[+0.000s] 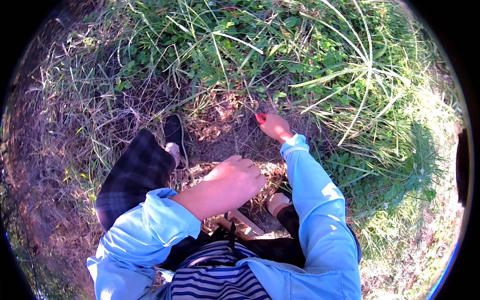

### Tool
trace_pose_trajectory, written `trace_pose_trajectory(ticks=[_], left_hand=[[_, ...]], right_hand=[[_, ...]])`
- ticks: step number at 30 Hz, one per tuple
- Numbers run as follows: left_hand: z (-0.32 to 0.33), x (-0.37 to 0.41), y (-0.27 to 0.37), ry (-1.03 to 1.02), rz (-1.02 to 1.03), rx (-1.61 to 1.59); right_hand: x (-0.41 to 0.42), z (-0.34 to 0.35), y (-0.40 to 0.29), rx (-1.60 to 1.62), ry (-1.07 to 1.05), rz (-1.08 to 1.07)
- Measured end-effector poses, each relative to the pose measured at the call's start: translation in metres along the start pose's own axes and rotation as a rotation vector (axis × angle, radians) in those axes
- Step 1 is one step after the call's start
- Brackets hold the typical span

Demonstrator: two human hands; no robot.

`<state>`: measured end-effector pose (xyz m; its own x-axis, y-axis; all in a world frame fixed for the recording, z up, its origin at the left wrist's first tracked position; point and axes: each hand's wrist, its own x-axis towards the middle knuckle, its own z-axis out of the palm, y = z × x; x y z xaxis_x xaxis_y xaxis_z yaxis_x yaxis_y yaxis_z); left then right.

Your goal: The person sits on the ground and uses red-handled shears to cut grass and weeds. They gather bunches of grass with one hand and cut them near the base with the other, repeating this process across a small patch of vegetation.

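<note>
My right hand (pixel 275 127) is shut on a red object (pixel 260 118), perhaps a tool's handle, low over the bare soil (pixel 243 137). Only a short red part shows past the fingers; the rest is hidden. Closer to my body, my left hand (pixel 235 179) hangs over the ground between my feet with its back turned up. Its fingers curl underneath, so whether anything is in them cannot be seen. Dry straw and brown leaf litter (pixel 215 125) lie on the ground just ahead of both hands.
Dense green grass and weeds (pixel 232 48) grow ahead, with a tall seed-headed grass (pixel 369 67) at the right. Dry grass (pixel 67 150) covers the left side. My dark shoe (pixel 173 129) stands left of the soil. Wooden bars (pixel 245 223), perhaps of a low stool, show beneath me.
</note>
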<state>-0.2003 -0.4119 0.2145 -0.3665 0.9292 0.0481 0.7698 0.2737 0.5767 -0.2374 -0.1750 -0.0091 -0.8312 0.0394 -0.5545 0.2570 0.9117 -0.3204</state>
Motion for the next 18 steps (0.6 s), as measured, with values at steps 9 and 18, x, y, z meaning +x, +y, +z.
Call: trace_pose_trajectory(ticks=[9, 18], left_hand=[[-0.003, -0.004, 0.001, -0.003, -0.018, -0.011], [-0.002, 0.001, 0.001, -0.02, -0.005, -0.022]], right_hand=[[0.017, 0.012, -0.041, 0.089, 0.085, 0.097], [0.039, 0.021, -0.04, -0.142, 0.182, -0.03]])
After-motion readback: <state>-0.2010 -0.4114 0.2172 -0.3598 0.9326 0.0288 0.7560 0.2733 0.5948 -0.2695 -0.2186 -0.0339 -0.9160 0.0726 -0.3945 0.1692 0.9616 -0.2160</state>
